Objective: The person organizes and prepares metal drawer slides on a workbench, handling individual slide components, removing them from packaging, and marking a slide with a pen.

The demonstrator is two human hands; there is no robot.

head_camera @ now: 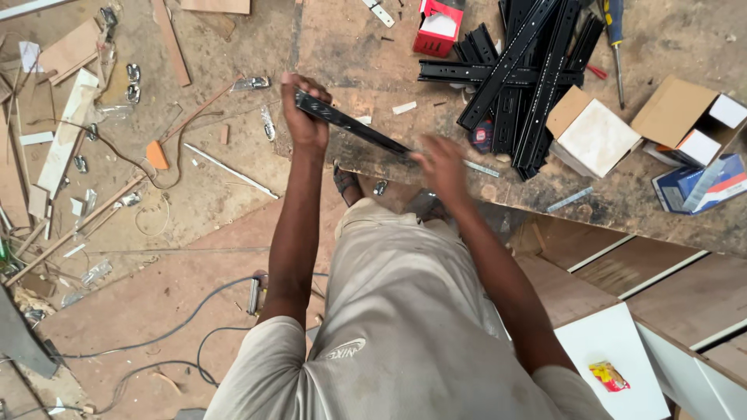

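Note:
I hold a black metal drawer slide [354,124] slanted over the near edge of a worn wooden workbench [366,47]. My left hand [303,117] grips its upper left end. My right hand [441,166], blurred, is closed on the slide's lower right part, where a lighter inner rail [482,169] sticks out. A pile of several more black drawer slides [521,70] lies on the bench to the right of my hands.
On the bench are a red box [437,27], a white-topped cardboard box [593,134], an open carton [689,117], a blue box [700,183] and a screwdriver [615,39]. Wood offcuts, metal fittings and cables litter the floor at left. White panels [611,354] stand at lower right.

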